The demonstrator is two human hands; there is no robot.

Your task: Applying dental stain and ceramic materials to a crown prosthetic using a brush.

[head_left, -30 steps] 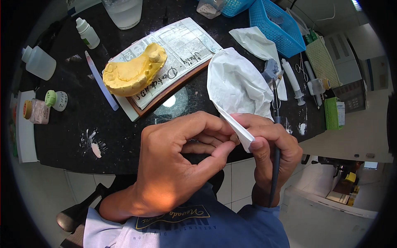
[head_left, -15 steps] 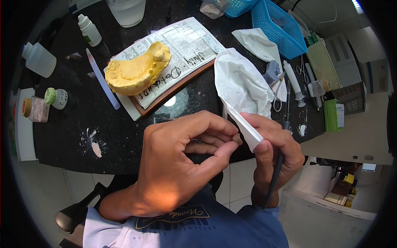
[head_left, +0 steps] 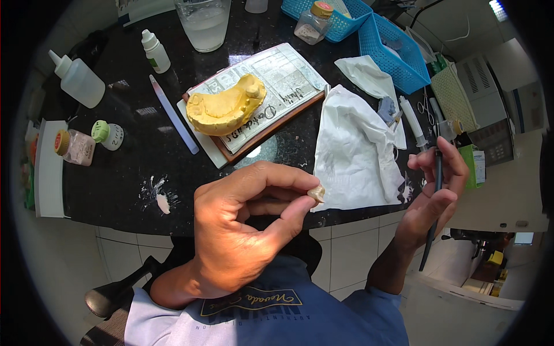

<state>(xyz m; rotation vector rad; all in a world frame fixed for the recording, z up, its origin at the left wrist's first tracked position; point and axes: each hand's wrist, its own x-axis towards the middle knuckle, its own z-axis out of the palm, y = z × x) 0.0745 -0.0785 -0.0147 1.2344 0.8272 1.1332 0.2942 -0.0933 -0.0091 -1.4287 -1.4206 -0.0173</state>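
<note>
Left hand (head_left: 239,222) pinched small pale piece (head_left: 316,194); right hand (head_left: 420,219) loosely gripped dark tool (head_left: 438,176). Holding step, I judged; next move seemingly called for steadiness.

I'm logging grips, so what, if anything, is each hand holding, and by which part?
The left hand pinches a pale piece by its left side, between thumb and forefinger. The right hand holds a tool by its dark handle.
</note>
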